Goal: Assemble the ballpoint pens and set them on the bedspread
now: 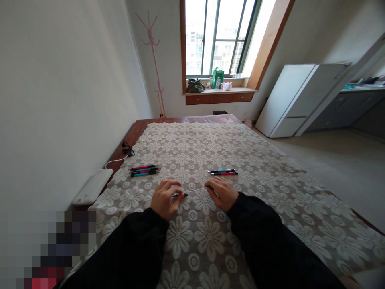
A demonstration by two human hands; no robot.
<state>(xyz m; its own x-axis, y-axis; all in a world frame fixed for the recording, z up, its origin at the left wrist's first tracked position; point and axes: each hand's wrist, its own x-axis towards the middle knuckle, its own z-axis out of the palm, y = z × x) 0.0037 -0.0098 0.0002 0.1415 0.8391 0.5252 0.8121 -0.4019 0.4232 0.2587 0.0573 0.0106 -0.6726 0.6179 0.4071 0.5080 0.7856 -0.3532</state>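
Note:
My left hand (167,199) is closed in a pinch on a dark pen part (185,195), most of which the fingers cover. A thin white pen refill (197,190) stretches from that part across to my right hand (221,192). The fingers of the right hand are closed around the refill's other end, where a small dark piece shows; the palm hides the rest. Beyond the left hand lies a small pile of red, teal and black pens (144,171). Two more pens (223,173), one teal and one red, lie side by side beyond the right hand.
A flowered lace cloth (180,148) covers the table. At the left edge are a white power strip (94,186) and a black cable (128,148). Farther off stand a pink coat rack (155,60), a windowsill with bags, and a white fridge (296,98).

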